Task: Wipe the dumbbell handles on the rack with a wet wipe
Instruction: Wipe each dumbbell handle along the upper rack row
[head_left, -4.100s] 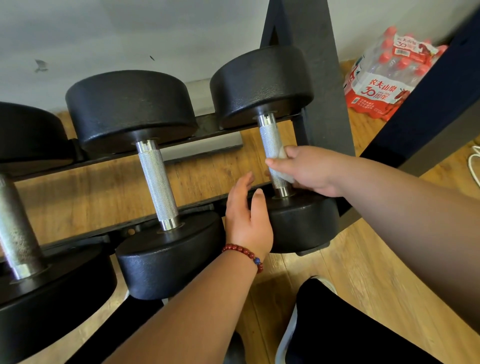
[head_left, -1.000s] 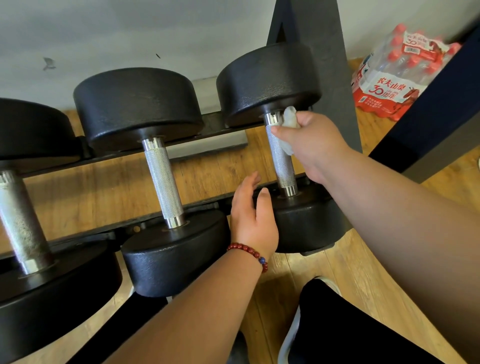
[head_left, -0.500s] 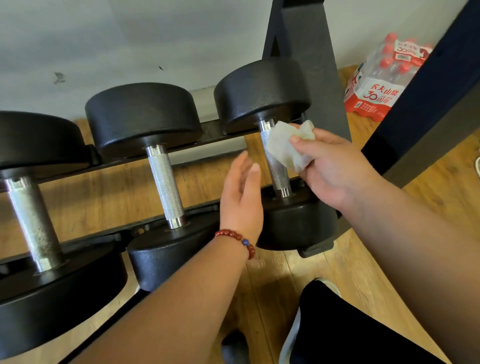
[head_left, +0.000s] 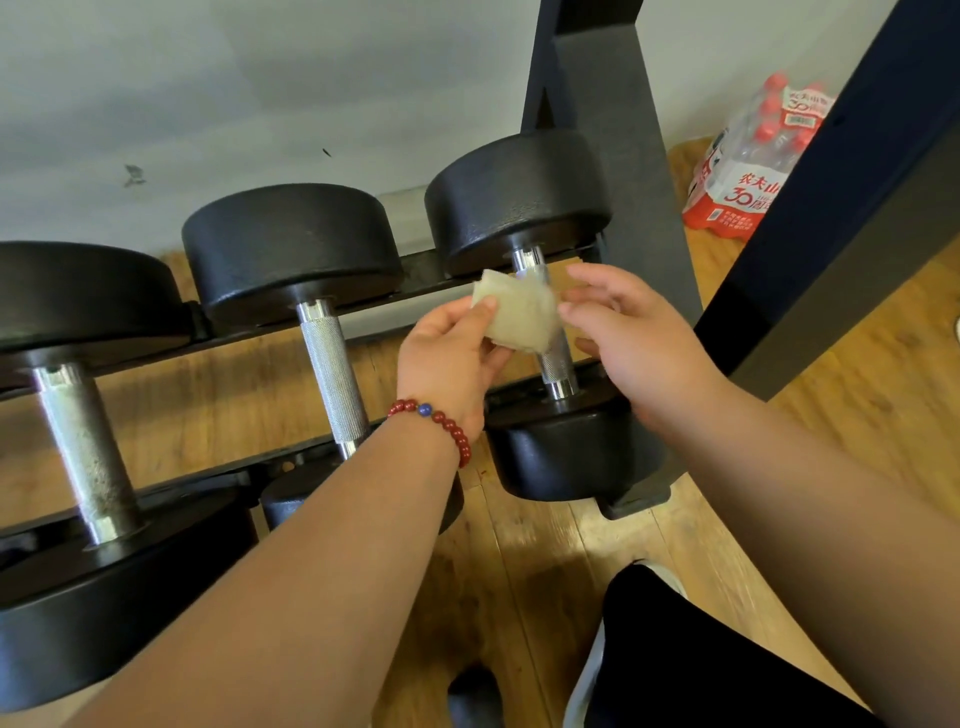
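Wipe (head_left: 519, 317) now off the handle (head_left: 557, 361) behind both hands, pinched by left hand (head_left: 452, 358); right hand (head_left: 628, 348) loosened, fingertips (head_left: 570, 310) touching its edge. Likely refold or handover before next handle (head_left: 332, 374).

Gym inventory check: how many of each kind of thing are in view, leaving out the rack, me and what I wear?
Dumbbells: 3
Wipe: 1
Bottle pack: 1
Total: 5
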